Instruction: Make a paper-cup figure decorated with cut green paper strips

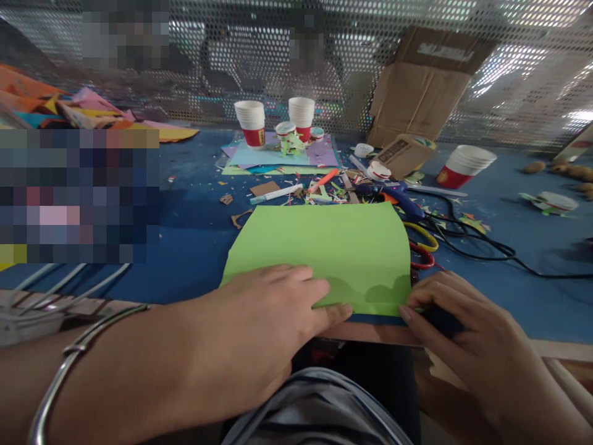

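A sheet of light green paper [324, 247] lies on the blue table at its near edge. Its near side seems to carry a narrow fold. My left hand [282, 303] rests flat on the paper's near left part, fingers stretched and the thumb along the near edge. At the near right corner my right hand [458, 315] pinches the paper between thumb and forefinger, the other fingers curled. Just beyond the right edge, yellow scissor handles [424, 236] and red scissor handles [422, 256] stick out, their blades hidden.
Behind the paper lie paper scraps, an orange marker [323, 181] and a blue glue gun [402, 196] with a black cord [491, 247]. Stacked paper cups [252, 127] stand farther back. More cups [466, 167] lean at right, near a cardboard box [412, 93]. Coloured paper [171, 132] is piled far left.
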Tool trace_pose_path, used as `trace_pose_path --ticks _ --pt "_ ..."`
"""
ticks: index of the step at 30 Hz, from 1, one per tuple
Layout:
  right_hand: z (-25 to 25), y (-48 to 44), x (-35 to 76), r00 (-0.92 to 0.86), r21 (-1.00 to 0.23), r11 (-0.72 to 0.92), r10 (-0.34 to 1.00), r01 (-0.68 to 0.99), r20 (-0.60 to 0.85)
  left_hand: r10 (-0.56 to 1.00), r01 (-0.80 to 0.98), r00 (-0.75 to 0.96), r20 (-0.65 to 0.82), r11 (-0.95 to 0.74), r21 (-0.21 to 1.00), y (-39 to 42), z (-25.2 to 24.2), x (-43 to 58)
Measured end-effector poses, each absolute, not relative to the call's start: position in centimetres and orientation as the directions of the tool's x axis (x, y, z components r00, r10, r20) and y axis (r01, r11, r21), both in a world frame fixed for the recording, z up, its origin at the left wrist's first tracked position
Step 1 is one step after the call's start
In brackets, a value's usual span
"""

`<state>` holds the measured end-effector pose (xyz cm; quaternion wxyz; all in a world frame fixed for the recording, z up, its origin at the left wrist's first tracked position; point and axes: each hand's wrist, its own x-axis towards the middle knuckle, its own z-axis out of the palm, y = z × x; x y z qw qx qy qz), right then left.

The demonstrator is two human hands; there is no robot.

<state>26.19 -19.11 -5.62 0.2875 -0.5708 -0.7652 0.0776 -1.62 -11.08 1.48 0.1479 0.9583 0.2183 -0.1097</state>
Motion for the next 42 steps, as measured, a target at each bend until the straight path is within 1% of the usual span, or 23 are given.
trace_pose_path --ticks 3,8,14,20,23,27,29,33,42 --pt "-5.6 -19.2 26.2 -0.184 -0.412 0.332 0.915 0.848 0.358 0.386 0.443 0.888 -0.249 -0.864 0.239 -11.0 1.3 -1.7" --pt "-5.4 -19.8 26.6 -0.162 -0.404 0.303 0.923 0.863 0.348 0.369 0.417 0.904 -0.217 -0.873 0.254 -11.0 1.5 -1.5" --pt "-5.3 -19.9 26.7 -0.168 -0.398 0.31 0.921 0.864 0.352 0.295 0.374 0.919 -0.261 -0.86 0.346 -11.3 2.4 0.0" --pt "-5.4 -19.7 26.5 -0.164 -0.384 0.308 0.916 0.87 0.365 0.286 0.352 0.933 -0.217 -0.851 0.391 -10.6 1.6 0.6" --pt "-5.6 -19.9 26.6 -0.149 -0.38 0.3 0.914 0.875 0.378 0.242 0.308 0.946 -0.213 -0.875 0.374 -10.1 1.4 1.1" --pt "-5.6 -20.4 26.6 -0.139 -0.372 0.289 0.914 0.882 0.38 0.204 0.276 0.948 -0.246 -0.91 0.31 -9.6 1.7 2.4" --pt "-5.6 -20.6 26.6 -0.132 -0.371 0.279 0.918 0.886 0.375 0.191 0.268 0.947 -0.258 -0.912 0.31 -9.4 1.9 3.1" --pt "-5.3 -20.9 26.7 -0.119 -0.386 0.258 0.93 0.885 0.348 0.157 0.248 0.951 -0.267 -0.902 0.353 -8.9 2.2 4.2" --pt "-5.4 -21.9 27.6 -0.064 -0.365 0.21 0.925 0.907 0.373 0.153 0.25 0.941 -0.303 -0.916 0.313 -8.8 2.4 6.1"
